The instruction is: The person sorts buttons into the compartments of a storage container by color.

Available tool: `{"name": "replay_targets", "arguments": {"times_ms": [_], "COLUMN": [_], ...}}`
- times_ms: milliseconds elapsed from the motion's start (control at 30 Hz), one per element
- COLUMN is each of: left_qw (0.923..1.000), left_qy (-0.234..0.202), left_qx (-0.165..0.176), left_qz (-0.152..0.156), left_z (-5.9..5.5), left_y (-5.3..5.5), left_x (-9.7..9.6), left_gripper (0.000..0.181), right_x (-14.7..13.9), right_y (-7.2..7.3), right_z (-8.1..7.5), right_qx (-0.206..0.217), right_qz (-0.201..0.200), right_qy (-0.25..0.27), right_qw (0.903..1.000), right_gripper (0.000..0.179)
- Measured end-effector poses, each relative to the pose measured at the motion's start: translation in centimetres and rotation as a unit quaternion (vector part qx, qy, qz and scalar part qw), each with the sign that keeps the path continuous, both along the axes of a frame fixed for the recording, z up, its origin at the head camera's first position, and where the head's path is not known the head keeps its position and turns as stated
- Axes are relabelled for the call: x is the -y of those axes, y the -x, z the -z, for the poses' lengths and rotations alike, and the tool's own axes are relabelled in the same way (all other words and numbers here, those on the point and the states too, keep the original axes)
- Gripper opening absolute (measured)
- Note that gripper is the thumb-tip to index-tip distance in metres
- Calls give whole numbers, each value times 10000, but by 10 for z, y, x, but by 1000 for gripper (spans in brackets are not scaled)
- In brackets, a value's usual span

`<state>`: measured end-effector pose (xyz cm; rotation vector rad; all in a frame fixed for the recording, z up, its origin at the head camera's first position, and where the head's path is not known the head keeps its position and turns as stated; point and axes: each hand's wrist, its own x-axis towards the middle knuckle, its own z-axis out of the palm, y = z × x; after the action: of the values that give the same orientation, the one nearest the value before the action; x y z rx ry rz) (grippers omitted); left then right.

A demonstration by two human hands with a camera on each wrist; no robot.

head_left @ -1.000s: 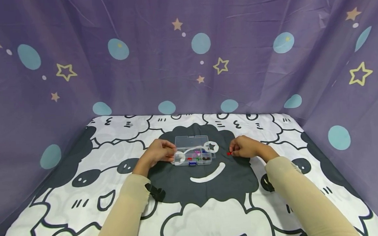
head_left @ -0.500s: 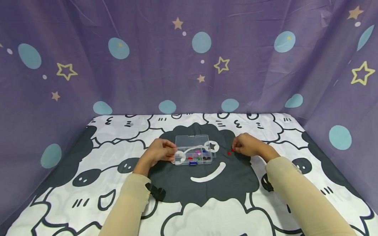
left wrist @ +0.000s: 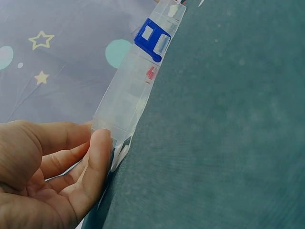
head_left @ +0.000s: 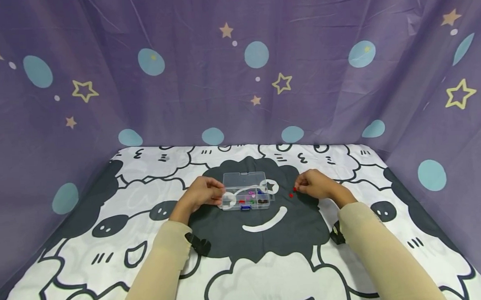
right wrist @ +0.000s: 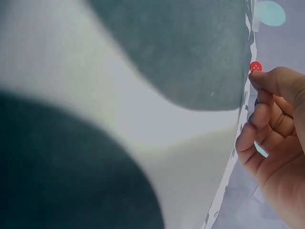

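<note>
A clear plastic box [head_left: 246, 199] with its lid raised stands on the dark patch of the cloth, small coloured pieces in its compartments. My left hand [head_left: 203, 191] grips the box's left end between thumb and fingers; the left wrist view shows the fingertips at that corner and a blue latch [left wrist: 152, 39] on the front. To the right of the box, my right hand [head_left: 312, 184] pinches a red button [right wrist: 256, 67] with several holes, seen at the tips of thumb and forefinger. Another small red piece [head_left: 291, 195] lies on the cloth just below and left of those fingertips.
The clear lid [head_left: 244, 179] leans up at the back of the box. A sheep-patterned cloth [head_left: 268, 284] covers the table, and a purple curtain [head_left: 205, 106] hangs behind and at both sides.
My right hand has shifted slightly right and up from the red piece on the cloth, with a red button now showing separately at its fingertips. My left hand stays at the box.
</note>
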<state>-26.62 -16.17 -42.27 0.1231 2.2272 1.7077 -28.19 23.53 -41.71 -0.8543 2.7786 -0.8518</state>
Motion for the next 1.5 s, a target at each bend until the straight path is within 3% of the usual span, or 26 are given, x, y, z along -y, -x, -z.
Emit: {"name": "replay_targets", "arguments": {"times_ms": [733, 1500], "left_qw": [10000, 10000], "left_qy": [55, 64], "left_qx": [33, -40], "left_qz": [-48, 15], "left_z": [0, 1], "left_y": [-1, 0], "left_x": [-1, -1], "left_gripper": [24, 24], "right_x": [7, 31], "right_y": [-4, -7], "right_z": [-3, -9], "right_qx": [115, -252], "right_qz": [-77, -472], "right_qy": [227, 254], "right_qw": [9996, 9982], "right_gripper": [9, 11]}}
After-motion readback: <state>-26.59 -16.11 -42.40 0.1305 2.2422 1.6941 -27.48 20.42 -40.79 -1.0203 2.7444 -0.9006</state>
